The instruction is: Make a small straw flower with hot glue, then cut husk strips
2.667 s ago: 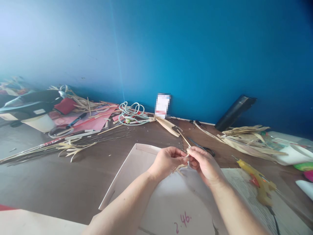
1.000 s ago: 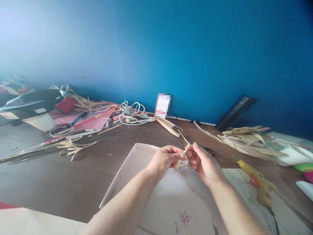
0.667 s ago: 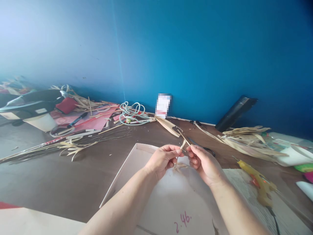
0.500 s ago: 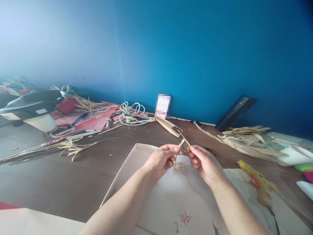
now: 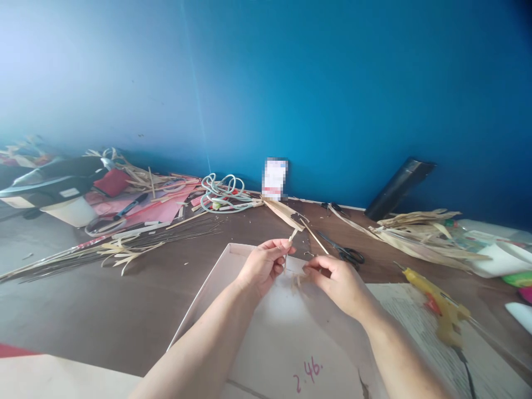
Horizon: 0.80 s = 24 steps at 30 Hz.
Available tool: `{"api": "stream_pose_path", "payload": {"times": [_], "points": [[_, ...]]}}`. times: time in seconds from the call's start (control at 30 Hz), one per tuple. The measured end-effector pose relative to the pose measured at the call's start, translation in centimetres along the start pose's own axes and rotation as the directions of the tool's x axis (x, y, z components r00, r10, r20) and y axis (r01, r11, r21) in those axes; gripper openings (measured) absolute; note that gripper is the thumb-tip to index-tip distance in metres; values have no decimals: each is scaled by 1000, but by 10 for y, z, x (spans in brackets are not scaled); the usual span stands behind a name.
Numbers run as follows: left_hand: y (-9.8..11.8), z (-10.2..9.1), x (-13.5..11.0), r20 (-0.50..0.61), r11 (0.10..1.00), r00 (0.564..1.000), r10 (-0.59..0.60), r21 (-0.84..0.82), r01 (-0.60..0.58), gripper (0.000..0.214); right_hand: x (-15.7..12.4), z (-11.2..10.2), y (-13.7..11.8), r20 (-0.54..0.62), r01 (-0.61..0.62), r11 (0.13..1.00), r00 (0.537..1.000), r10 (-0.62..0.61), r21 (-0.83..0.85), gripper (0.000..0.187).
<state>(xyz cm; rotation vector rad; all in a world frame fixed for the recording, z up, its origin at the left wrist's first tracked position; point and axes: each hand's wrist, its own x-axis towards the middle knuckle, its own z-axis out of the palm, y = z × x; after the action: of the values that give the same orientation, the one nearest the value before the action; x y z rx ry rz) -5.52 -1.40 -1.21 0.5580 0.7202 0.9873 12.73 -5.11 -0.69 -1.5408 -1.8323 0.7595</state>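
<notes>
My left hand [image 5: 264, 265] is closed in a pinch on a small pale dried-husk strip [image 5: 293, 235], which pokes up past the fingertips; a thin end hangs below them. Lower and to the right, my right hand [image 5: 332, 280] has its fingers curled together beside a few tan husk scraps [image 5: 297, 281]. What its fingertips hold, if anything, is hidden. Both hands are over a shallow white box [image 5: 266, 354] with "2.46." written on it in purple. A thin wooden stick [image 5: 315, 237] shows just beyond the right hand.
Black scissors [image 5: 351, 255] lie behind my right hand. A yellow glue gun [image 5: 440, 307] rests on printed paper [image 5: 399, 310] at right. Dried husks [image 5: 419, 241], a black tube [image 5: 399, 188], a coiled pale cable [image 5: 226, 194] and pink paper [image 5: 166, 205] are along the blue wall.
My hands have moved apart. The left went slightly left with the husk strip; the right dropped toward the scraps in the box, and the scissors show more fully.
</notes>
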Motion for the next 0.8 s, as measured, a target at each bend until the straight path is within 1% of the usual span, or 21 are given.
{"api": "stream_pose_path", "payload": {"times": [0.07, 0.17, 0.3, 0.37, 0.43, 0.57, 0.7, 0.8], "points": [[-1, 0, 0, -25, 1000, 1000, 11, 30, -10, 24, 0, 2, 2, 6, 12, 999, 1000, -12, -32, 15], [-2, 0, 1, -33, 999, 999, 16, 47, -15, 24, -1, 4, 6, 9, 22, 999, 1000, -21, -33, 14], [-2, 0, 1, -30, 998, 999, 15, 67, -13, 25, -1, 5, 10, 1, 9, 1000, 1000, -9, -4, 19], [-3, 0, 1, -22, 997, 1000, 16, 82, -14, 26, -3, 7, 10, 33, 2, 1000, 999, -2, -11, 23], [-4, 0, 1, -13, 995, 1000, 20, 96, -19, 27, -4, 9, 8, 83, -11, 999, 996, 14, -36, 23], [-4, 0, 1, 1, 994, 1000, 22, 103, -22, 27, -7, 13, 1, 143, -13, 999, 989, 20, -50, 15], [-4, 0, 1, -2, 995, 1000, 23, 97, -23, 27, -6, 12, -3, 138, -22, 1000, 990, 23, -6, 11], [-3, 1, 0, -10, 996, 1000, 16, 89, -15, 27, -3, 6, -3, 123, -43, 996, 992, 32, 81, 10]]}}
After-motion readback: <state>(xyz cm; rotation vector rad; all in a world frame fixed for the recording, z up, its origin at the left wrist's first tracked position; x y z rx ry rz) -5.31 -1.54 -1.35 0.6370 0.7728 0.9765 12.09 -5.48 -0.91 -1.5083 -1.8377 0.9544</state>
